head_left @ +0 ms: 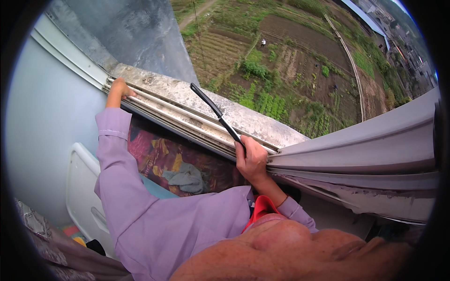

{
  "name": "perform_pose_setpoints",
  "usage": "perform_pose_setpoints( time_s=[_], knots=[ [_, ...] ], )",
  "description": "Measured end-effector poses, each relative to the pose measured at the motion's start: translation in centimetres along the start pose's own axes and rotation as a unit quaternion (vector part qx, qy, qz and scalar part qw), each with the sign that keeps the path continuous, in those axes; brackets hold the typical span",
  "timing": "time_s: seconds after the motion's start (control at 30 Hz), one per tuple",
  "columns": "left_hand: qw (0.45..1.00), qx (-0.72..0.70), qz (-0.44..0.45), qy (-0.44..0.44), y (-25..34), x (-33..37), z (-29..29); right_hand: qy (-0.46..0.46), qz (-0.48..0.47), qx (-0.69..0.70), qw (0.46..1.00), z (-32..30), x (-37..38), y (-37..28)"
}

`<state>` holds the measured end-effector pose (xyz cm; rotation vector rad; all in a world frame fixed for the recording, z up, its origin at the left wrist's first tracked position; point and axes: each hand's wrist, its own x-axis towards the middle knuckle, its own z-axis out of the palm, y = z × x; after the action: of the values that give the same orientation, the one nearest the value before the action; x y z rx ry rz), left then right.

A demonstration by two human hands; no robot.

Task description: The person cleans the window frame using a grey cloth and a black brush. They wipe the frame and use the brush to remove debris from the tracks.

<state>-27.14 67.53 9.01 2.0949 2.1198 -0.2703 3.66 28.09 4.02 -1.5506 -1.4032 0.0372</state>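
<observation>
My left hand [120,90] is at the far left end of the window track [187,116], closed over the frame with its thumb toward the rails. Most of its fingers are hidden from this view. My right hand [253,159] is closed round the lower end of a slim black stick-like tool [206,100], near the right part of the track. The tool slants up and left across the rails, with a slight bend at a joint midway. Its tip is over the rough outer sill [239,110].
A grey wall [136,37] rises outside on the left, and fields [276,70] lie far below. The window sash [365,145] stands at the right. Inside are patterned fabric [154,154], a crumpled grey cloth [187,179], a white panel [84,187] and a curtain [51,243].
</observation>
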Motion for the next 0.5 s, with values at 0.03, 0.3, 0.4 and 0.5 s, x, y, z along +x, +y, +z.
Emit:
perform_pose_setpoints(
  time_s=[0.03,0.3,0.4,0.5],
  knots=[
    [1.000,0.014,-0.013,-0.010,-0.7,0.2,-0.2,0.000,0.002,-0.004,1.000,0.1,0.0,-0.2],
    [0.998,0.027,-0.030,0.050,-0.6,0.8,0.1,-0.007,0.011,0.002,1.000,0.0,-0.4,0.1],
    [0.997,0.029,-0.047,0.063,-1.1,0.2,0.4,-0.016,0.011,0.004,1.000,0.1,-0.6,0.1],
    [0.997,0.032,-0.040,0.061,-0.9,0.2,0.3,-0.016,0.004,0.000,1.000,0.1,-0.5,0.0]
  ],
)
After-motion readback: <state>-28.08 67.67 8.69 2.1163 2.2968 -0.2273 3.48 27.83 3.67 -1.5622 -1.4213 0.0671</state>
